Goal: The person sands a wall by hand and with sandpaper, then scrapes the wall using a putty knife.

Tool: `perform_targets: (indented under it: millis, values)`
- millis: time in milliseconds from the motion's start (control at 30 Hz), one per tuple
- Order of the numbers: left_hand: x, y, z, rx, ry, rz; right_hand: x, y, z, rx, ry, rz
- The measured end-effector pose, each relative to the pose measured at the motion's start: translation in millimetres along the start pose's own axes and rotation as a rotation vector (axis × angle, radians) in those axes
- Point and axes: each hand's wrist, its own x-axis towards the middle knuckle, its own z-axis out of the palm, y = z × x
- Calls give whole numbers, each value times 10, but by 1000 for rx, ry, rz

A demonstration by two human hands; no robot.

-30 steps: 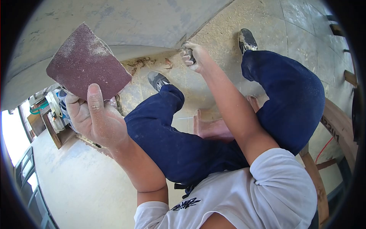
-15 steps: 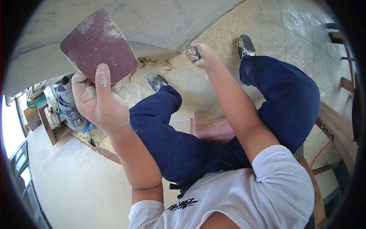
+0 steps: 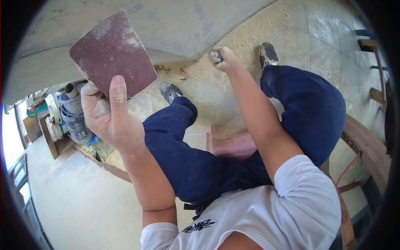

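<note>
My left hand [image 3: 111, 112] is raised and pinches a sheet of dark red sandpaper [image 3: 113, 54] by its lower edge, thumb in front and fingers behind. Pale dust speckles the sheet, most thickly near its upper right edge, and the hand is dusty too. Further right, the fingers of my right hand [image 3: 225, 59] are wrapped round a small dark-handled tool [image 3: 217, 56]. Only part of its handle shows; its kind is hard to make out. Beyond both hands stretches a smooth grey wall surface [image 3: 183, 25].
Dust and crumbs cover the floor [image 3: 246, 37] around my shoes. Between my legs is a pink piece [image 3: 231, 145]. Buckets [image 3: 77, 121] and bags stand at the left. A curved wooden piece [image 3: 362, 143] lies at the right, with a red cord [image 3: 346, 171] near it.
The sandpaper and my left hand have shifted slightly right and down in the view. My right hand has turned a little, still gripping the tool.
</note>
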Motion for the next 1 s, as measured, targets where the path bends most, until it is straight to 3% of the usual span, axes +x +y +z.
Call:
perform_targets:
  millis: [100, 200, 267, 367, 433, 500, 600, 633, 733, 833, 967, 1000]
  values:
    - [38, -35, -14, 107, 18, -10, -40, 40, 57, -40, -12, -11]
    - [40, -6, 25, -16, 4, 23, -71, -6, -50, -35, -134, 11]
    - [6, -27, 52, 4, 4, 5, 174, -25, -114, -34, 134, -66]
    - [27, -57, 88, 42, 14, -11, 237, 171, -100, -219, 204, -178]
    - [39, -79, 112, 53, 20, -22, 437, 250, -186, -120, 227, -101]
    - [45, -98, 130, 70, 22, -37, 472, 411, -210, -17, 59, -16]
    - [48, -96, 152, 148, -27, 3, 353, 943, -6, -104, 159, -145]
    - [49, -97, 162, 146, -33, 5, 341, 1018, 53, -211, 209, -244]
    - [50, -115, 200, 94, -17, 19, 392, 1013, 133, -172, 276, -265]
    - [45, -81, 181, 163, -26, 9, 419, 863, 91, 17, 166, -79]
    - [67, -91, 189, 135, -22, 41, 432, 877, 105, -96, 207, -148]
    - [33, -71, 195, 145, -8, 6, 572, 716, -22, -55, 238, -82]
